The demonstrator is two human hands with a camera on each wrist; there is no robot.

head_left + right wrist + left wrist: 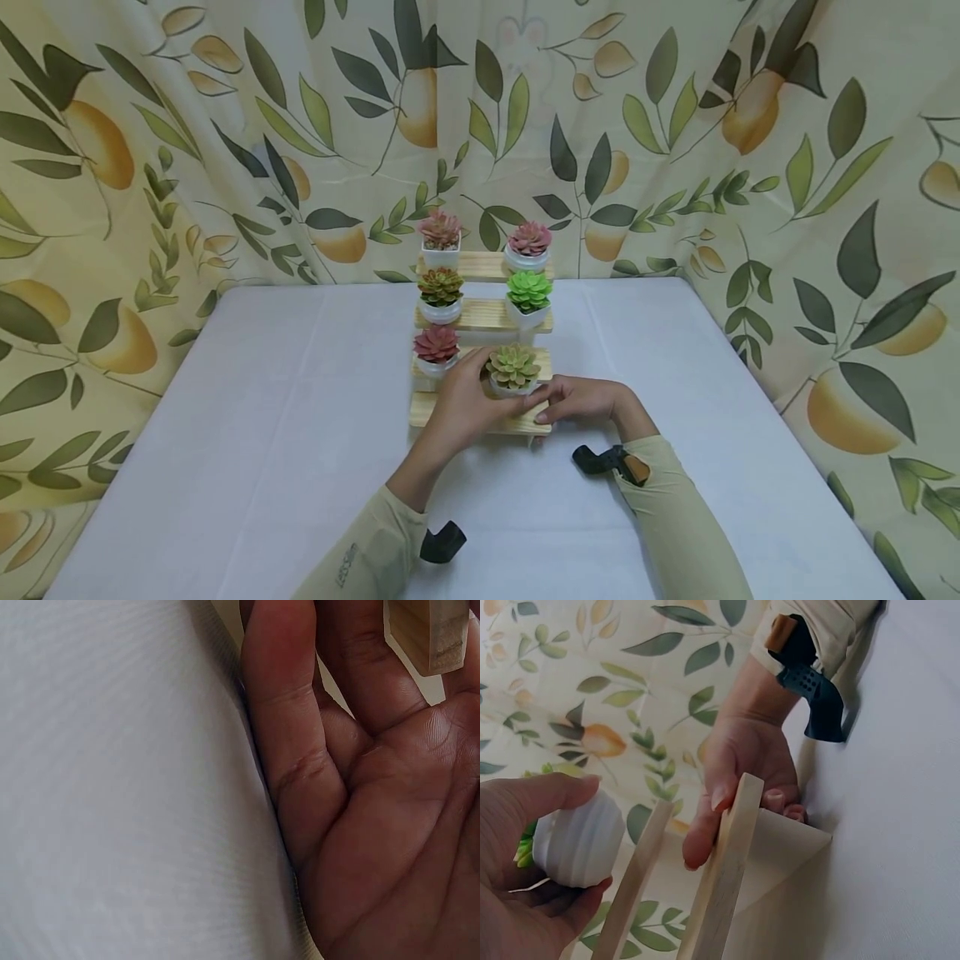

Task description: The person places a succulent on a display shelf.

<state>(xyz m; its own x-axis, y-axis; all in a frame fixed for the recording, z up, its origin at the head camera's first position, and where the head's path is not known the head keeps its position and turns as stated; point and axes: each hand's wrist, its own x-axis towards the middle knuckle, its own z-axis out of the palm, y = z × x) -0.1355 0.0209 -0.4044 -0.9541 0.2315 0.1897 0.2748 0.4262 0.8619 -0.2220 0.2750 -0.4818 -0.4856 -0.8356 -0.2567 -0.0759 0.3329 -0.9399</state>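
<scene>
My left hand [467,402] holds a potted succulent [513,367] with pale green leaves, thumb and fingers around its white ribbed pot [581,838]. The plant is over the lower right of a tiered wooden plant stand [480,315]. At the right end of the lowest board [731,862], my right hand [588,398] grips the stand, thumb along the board and the other fingers curled by the white side panel [780,851]. In the right wrist view the palm [390,825] is seen close up, with the board's end [435,637] between the fingers.
On the left of the stand sit a pink succulent [440,232], a brownish-green one [440,289] and a red one [436,344]. A pink succulent [529,240] and a bright green one [529,292] stand on the right. A patterned curtain [495,167] hangs behind the white table [315,400].
</scene>
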